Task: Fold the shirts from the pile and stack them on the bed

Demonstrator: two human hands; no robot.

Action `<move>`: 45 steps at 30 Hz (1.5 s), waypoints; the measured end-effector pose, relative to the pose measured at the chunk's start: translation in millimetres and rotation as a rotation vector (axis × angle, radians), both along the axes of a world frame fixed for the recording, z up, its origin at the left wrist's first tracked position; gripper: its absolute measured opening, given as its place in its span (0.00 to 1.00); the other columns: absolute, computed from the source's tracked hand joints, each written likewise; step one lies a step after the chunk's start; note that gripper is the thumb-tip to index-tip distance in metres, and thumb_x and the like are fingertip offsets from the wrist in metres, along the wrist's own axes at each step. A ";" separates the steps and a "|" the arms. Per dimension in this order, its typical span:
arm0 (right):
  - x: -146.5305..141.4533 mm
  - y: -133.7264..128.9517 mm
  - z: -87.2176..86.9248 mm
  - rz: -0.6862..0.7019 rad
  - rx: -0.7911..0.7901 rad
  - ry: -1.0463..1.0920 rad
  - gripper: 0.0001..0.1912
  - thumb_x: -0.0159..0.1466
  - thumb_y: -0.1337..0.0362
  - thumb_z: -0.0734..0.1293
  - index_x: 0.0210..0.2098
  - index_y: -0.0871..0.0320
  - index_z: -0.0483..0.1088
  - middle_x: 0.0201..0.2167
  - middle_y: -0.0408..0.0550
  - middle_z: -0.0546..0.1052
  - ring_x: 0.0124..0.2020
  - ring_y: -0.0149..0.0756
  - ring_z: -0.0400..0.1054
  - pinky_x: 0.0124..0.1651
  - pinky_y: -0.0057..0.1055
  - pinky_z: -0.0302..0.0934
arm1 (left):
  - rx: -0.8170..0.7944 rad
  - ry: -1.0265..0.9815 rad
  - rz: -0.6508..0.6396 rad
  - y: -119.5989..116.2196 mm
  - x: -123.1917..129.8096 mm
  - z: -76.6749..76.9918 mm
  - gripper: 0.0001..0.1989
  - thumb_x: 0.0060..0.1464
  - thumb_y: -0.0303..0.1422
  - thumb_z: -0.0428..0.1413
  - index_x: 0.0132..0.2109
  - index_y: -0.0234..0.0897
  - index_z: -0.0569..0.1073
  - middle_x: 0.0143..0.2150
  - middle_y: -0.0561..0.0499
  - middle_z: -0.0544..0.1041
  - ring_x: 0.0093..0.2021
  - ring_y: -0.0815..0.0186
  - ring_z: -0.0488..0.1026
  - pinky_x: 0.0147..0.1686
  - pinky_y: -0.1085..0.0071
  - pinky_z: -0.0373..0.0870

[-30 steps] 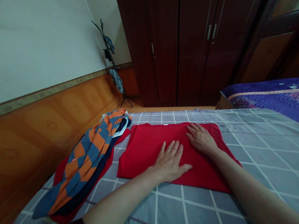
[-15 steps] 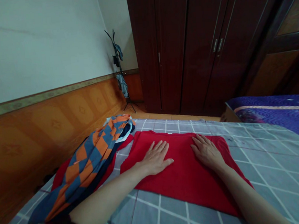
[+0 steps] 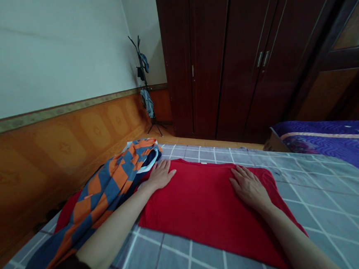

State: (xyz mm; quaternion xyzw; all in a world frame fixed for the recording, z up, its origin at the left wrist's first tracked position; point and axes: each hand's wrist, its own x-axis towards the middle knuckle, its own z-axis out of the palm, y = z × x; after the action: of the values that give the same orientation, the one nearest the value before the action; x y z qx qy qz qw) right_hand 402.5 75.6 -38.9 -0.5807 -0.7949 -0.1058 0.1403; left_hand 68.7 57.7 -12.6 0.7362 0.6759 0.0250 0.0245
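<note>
A red shirt [image 3: 203, 203] lies flat and folded on the bed, a small white tag at its far edge. My left hand [image 3: 161, 175] rests flat at the shirt's far left corner, fingers stretched out towards the pile of clothes. On the right part of the shirt lies my right hand [image 3: 248, 187], palm down with fingers spread. Just left of my left hand, an orange and blue checked garment [image 3: 114, 177] lies heaped over other dark, white and red clothes. Neither hand grasps anything.
The bed carries a grey sheet [image 3: 322, 206] with white grid lines. Beyond it stand a dark wooden wardrobe [image 3: 211, 65] and a coat rack [image 3: 145, 79] with things hung on it. A purple quilt [image 3: 338, 138] lies at the right. A wall [image 3: 52, 57] runs along the left.
My left hand has slid left across the red shirt, from its middle to its far left corner. My right hand stays in about the same spot on the shirt.
</note>
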 end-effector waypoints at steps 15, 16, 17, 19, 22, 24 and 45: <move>1.3 1.9 -3.4 0.012 0.000 0.008 0.24 0.68 0.60 0.52 0.57 0.65 0.64 0.60 0.58 0.63 0.62 0.49 0.53 0.59 0.45 0.53 | 0.048 -0.046 -0.208 8.9 45.8 5.2 0.31 0.63 0.51 0.33 0.67 0.41 0.49 0.70 0.51 0.47 0.69 0.62 0.40 0.65 0.58 0.37; 1.5 1.8 -3.5 0.013 0.000 0.009 0.24 0.68 0.59 0.52 0.57 0.65 0.64 0.61 0.57 0.63 0.62 0.49 0.52 0.59 0.45 0.53 | 0.040 -0.051 -0.217 8.5 49.1 2.1 0.32 0.62 0.51 0.32 0.67 0.41 0.49 0.70 0.51 0.47 0.69 0.62 0.40 0.65 0.58 0.39; 1.7 1.5 -3.3 0.014 -0.001 0.011 0.24 0.68 0.59 0.52 0.57 0.65 0.64 0.61 0.57 0.63 0.63 0.49 0.52 0.59 0.45 0.53 | 0.036 -0.054 -0.212 8.0 48.9 -1.0 0.32 0.62 0.52 0.32 0.67 0.41 0.50 0.70 0.50 0.47 0.69 0.62 0.41 0.65 0.58 0.40; 1.7 0.6 -2.3 0.012 -0.004 0.018 0.24 0.68 0.59 0.52 0.57 0.65 0.64 0.61 0.57 0.63 0.63 0.48 0.52 0.60 0.45 0.53 | 0.044 -0.055 -0.170 6.5 37.9 -5.7 0.32 0.63 0.50 0.32 0.67 0.37 0.50 0.70 0.47 0.47 0.69 0.61 0.41 0.65 0.57 0.40; 1.2 -0.4 -0.6 0.008 -0.013 0.020 0.24 0.68 0.59 0.52 0.58 0.65 0.64 0.60 0.57 0.63 0.63 0.49 0.53 0.60 0.44 0.53 | 0.062 -0.042 -0.084 0.6 4.6 -4.8 0.31 0.64 0.47 0.33 0.67 0.34 0.51 0.69 0.44 0.49 0.69 0.59 0.43 0.65 0.56 0.39; 0.7 -0.1 -0.4 0.007 -0.016 0.016 0.25 0.68 0.59 0.52 0.58 0.65 0.64 0.60 0.57 0.64 0.62 0.50 0.53 0.60 0.44 0.53 | 0.068 -0.029 -0.043 -5.7 -14.1 2.2 0.29 0.65 0.44 0.33 0.66 0.32 0.52 0.68 0.42 0.52 0.68 0.59 0.46 0.64 0.57 0.42; 3.5 2.1 -1.8 0.029 -0.005 0.016 0.23 0.67 0.59 0.53 0.56 0.63 0.65 0.60 0.57 0.64 0.62 0.47 0.53 0.59 0.44 0.54 | -0.118 -0.101 -0.276 -136.8 44.1 11.4 0.38 0.60 0.53 0.39 0.69 0.37 0.41 0.70 0.44 0.35 0.69 0.55 0.31 0.65 0.50 0.35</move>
State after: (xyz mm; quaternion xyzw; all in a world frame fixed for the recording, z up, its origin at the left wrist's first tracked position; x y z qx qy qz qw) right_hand 406.0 77.7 -40.7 -0.5702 -0.8024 -0.0972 0.1469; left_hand 112.8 -79.1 -1.2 0.8171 0.5666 0.0183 0.1050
